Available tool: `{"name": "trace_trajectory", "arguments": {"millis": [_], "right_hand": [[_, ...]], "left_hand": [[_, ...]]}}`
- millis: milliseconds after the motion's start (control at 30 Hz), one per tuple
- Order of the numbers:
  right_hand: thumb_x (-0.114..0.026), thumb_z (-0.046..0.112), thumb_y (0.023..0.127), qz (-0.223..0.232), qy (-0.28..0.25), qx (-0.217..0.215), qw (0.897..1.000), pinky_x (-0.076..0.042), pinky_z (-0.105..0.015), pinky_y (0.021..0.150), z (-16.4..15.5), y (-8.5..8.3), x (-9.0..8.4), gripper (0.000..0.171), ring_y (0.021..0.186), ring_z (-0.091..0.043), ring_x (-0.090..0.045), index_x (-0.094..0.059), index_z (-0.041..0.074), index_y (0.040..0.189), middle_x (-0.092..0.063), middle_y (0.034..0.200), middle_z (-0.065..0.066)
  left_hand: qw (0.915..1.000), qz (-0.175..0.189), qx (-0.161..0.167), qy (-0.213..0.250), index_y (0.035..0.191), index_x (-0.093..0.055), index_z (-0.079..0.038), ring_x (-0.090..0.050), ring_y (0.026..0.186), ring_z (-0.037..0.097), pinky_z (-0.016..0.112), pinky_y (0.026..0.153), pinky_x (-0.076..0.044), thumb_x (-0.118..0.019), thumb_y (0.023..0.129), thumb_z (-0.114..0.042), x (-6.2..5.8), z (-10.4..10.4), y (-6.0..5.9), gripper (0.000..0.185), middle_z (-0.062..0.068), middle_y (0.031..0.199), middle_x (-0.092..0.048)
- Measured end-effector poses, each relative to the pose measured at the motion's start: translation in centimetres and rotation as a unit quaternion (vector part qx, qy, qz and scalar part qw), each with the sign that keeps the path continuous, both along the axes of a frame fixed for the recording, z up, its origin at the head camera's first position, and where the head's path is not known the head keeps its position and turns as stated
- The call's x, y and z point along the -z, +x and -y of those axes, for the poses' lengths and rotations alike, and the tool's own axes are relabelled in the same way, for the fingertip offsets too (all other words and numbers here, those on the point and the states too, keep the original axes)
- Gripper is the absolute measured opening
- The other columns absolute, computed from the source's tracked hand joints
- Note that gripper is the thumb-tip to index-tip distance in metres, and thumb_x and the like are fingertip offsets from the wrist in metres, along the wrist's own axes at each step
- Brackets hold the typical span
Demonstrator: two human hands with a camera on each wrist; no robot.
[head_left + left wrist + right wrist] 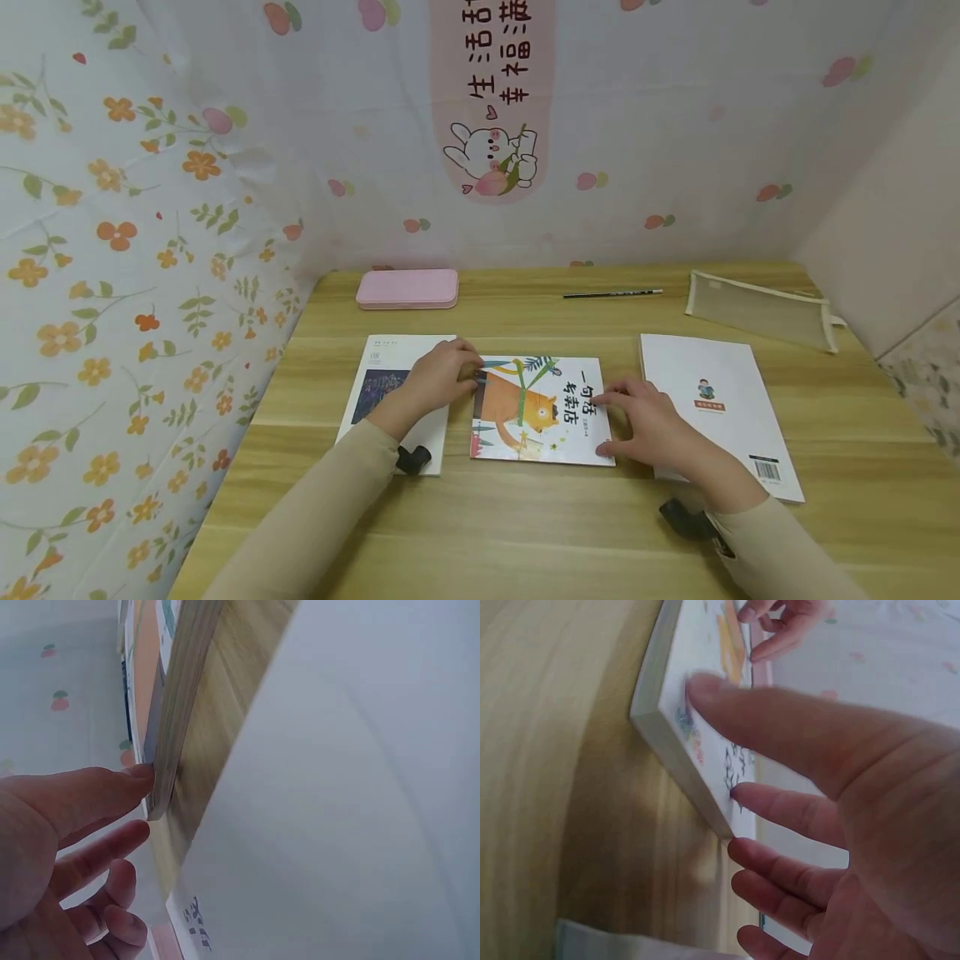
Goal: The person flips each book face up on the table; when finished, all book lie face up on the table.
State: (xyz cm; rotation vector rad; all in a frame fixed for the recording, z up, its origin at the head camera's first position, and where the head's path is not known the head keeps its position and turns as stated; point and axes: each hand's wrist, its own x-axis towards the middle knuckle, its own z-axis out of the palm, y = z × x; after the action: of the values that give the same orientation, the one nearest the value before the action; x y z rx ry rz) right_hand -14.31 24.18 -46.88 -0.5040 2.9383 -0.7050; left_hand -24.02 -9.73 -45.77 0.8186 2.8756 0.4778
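Observation:
A picture book (540, 417) with an orange cat on its cover lies flat on the wooden table between both hands. The left hand (438, 375) is at its upper left corner. In the left wrist view, the thumb (112, 791) touches the layered edge while the other fingers bend loosely beside it. At the right side, the right hand (652, 425) is spread, with its thumb (772, 724) over the cover and fingertips near the top right corner; exact contact is unclear. Beneath the left forearm lies a white book (401, 350) with a dark picture, partly hidden.
Right of the picture book lies another white book (701, 367), back cover up, partly under the right hand. Along the back are a pink pencil case (407, 287), a dark pencil (612, 294) and a mesh pouch (761, 312). Patterned curtains (637, 117) hang behind the table.

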Motion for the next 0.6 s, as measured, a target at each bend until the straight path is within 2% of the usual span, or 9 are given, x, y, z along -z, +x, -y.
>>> {"name": "trace_trajectory", "arguments": {"millis": [233,367,600], "right_hand": [[-0.097,0.046,0.065,-0.004,-0.001,-0.004,1.000,-0.037,-0.064,0.103,-0.14,0.41,0.54,0.077,0.127,-0.037,-0.050,-0.071,0.012,0.129,-0.057,0.134,-0.013],[-0.097,0.051,0.062,-0.011,0.006,-0.010,1.000,-0.037,-0.060,0.102,-0.33,0.50,0.70,0.083,0.127,-0.035,-0.049,-0.070,0.013,0.130,-0.057,0.134,-0.011],[-0.097,0.049,0.061,-0.013,0.006,-0.018,1.000,-0.037,-0.057,0.101,-0.26,0.54,0.69,0.084,0.128,-0.034,-0.049,-0.069,0.011,0.131,-0.056,0.134,-0.012]], "left_hand": [[0.9999,0.010,0.008,-0.003,0.122,-0.075,-0.011,-0.058,0.129,0.028,0.042,0.109,-0.050,-0.079,0.093,-0.019,-0.17,-0.05,-0.38,0.031,0.005,0.137,-0.063],[0.9996,0.023,0.016,0.004,0.123,-0.074,-0.009,-0.056,0.132,0.029,0.042,0.114,-0.045,-0.079,0.093,-0.018,-0.02,0.00,-0.56,0.032,0.005,0.140,-0.062],[0.9993,0.033,0.018,-0.001,0.125,-0.073,-0.009,-0.055,0.134,0.029,0.041,0.116,-0.043,-0.078,0.094,-0.019,0.10,0.05,-0.69,0.033,0.005,0.141,-0.062]]}}
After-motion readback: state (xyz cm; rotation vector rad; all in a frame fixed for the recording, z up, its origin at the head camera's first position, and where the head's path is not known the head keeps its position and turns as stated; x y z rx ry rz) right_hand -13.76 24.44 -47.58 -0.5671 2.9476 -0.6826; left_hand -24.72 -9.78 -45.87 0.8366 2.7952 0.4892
